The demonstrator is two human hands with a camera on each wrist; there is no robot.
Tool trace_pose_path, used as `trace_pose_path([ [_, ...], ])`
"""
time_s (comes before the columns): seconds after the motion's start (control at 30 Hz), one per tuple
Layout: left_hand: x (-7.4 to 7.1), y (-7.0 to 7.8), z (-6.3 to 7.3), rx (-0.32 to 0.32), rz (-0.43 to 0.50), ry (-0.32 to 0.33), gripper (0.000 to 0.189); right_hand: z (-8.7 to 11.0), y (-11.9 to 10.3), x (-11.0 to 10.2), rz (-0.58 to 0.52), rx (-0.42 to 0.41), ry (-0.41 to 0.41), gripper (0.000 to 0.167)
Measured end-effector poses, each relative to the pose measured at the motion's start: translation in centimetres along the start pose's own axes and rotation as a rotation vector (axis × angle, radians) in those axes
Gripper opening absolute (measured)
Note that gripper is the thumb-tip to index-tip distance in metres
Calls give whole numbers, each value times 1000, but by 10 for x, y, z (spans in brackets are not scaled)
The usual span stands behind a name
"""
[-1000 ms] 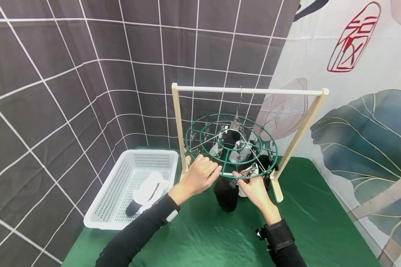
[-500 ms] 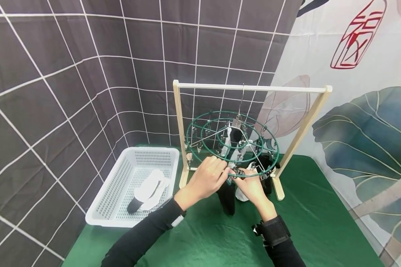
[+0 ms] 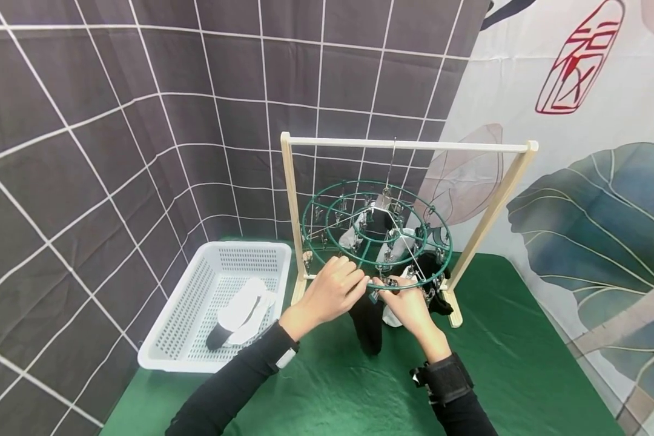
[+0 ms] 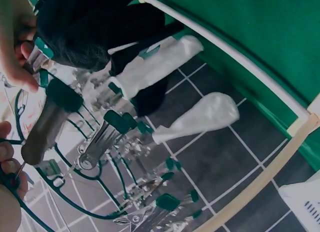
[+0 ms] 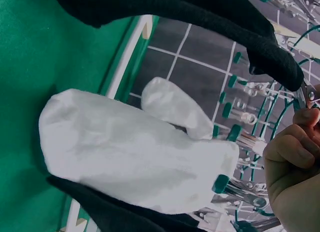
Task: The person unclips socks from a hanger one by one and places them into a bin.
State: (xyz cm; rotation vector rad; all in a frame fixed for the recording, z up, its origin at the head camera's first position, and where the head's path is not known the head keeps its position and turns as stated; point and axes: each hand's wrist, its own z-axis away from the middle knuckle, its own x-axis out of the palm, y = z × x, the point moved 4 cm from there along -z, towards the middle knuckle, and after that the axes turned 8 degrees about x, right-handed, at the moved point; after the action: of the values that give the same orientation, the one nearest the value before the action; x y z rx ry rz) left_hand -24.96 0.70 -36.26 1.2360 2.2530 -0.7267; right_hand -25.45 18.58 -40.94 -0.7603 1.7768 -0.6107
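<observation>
A round green clip hanger (image 3: pixel 303 227) hangs by its hook from a wooden rack. My left hand (image 3: pixel 329 290) grips the front of its outer ring. Close beside it, my right hand (image 3: pixel 411 306) pinches a metal clip (image 5: pixel 306 94) at the ring's front. From that clip a black sock (image 3: pixel 367 330) dangles, seen across the top in the right wrist view. A large white sock (image 5: pixel 135 152) hangs from a clip nearby. In the left wrist view, another white sock (image 4: pixel 205 114) hangs among several bare clips with green tips.
On the left stands a white perforated basket (image 3: pixel 166 339) with white socks (image 3: pixel 245 309) with a dark toe in it. The rack's wooden posts (image 3: pixel 490 221) flank the hanger on the green-covered table (image 3: pixel 349 399). A grid-patterned curtain (image 3: pixel 223 72) rises behind.
My two hands have drawn closer together at the ring's front. The hanger has swung and turned slightly, and the black sock hangs narrower and a little lower. The basket has stayed put.
</observation>
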Motion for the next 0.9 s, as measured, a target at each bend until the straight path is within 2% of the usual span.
trace_pose_path([
  [0.13,-1,-4,6,-77,55,4,17,1,1,6,0,63,13,35],
  [0.27,-2,-4,12,-200,129,4,17,2,0,9,-13,126,8,38],
  [0.47,-1,-2,26,-417,273,45,25,1,-5,11,1,114,9,37],
  [0.57,2,2,34,-524,323,88,33,1,-6,11,14,87,15,38],
  [0.63,4,6,40,-609,360,161,40,1,-8,11,29,61,28,38],
  [0.7,6,11,47,-727,434,287,46,0,-9,11,40,40,43,40],
  [0.83,15,24,62,-1029,679,595,52,-2,-12,9,27,19,68,41],
  [0.9,24,30,71,-1209,791,660,54,-1,-11,9,27,31,66,41],
])
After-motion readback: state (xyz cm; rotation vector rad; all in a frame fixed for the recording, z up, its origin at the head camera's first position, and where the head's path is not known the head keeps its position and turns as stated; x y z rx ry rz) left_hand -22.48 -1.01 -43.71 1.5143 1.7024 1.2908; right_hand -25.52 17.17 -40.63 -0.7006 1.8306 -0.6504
